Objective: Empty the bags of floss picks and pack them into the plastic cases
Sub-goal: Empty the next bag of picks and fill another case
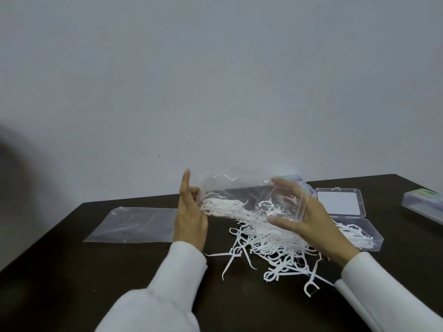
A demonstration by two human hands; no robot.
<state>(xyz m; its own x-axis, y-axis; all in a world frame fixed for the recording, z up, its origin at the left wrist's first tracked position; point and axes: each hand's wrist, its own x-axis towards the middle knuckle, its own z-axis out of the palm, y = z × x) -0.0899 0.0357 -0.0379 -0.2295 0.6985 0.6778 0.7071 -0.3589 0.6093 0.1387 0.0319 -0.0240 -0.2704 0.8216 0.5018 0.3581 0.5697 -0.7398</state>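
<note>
I hold a clear plastic bag sideways above the dark table. My left hand pinches its left edge, with the index finger pointing up. The bag's right end sits in my right hand, fingers over the top and thumb underneath. White floss picks lie in the bag and trail down onto a loose pile of floss picks on the table. An open clear plastic case to the right holds some picks, its lid laid back behind it.
An empty clear bag lies flat on the table to the left. A closed case sits at the right edge, and other cases show behind my right hand. A plain wall rises behind the table.
</note>
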